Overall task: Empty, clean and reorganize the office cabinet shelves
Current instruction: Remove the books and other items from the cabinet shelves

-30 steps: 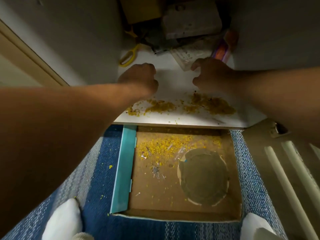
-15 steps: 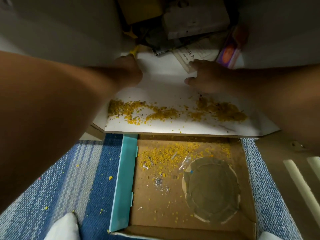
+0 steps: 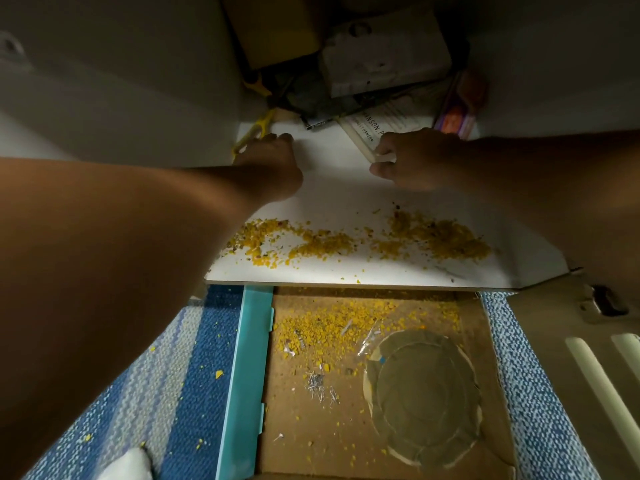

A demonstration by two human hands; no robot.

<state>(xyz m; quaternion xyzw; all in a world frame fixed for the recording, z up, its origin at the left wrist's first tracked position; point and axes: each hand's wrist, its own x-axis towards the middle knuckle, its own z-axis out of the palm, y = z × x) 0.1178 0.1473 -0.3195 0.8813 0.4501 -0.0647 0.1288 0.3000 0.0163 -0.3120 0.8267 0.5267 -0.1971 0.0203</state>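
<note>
Blue-and-white striped rug (image 3: pixel 194 375) on floor, below left hand (image 3: pixel 270 164). Open cardboard box (image 3: pixel 346 427) on rug, below both hands; teal flap (image 3: pixel 247 375) along its left side. Round cardboard disc (image 3: pixel 422 400) inside, below right hand (image 3: pixel 412 161). White sock (image 3: pixel 128 464) at bottom left. Pale slats (image 3: pixel 602 386) far right.

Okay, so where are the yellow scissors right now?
In the head view, the yellow scissors lie at the back left of the white shelf, just beyond the left hand, beside the dark clutter under the grey box.
</note>
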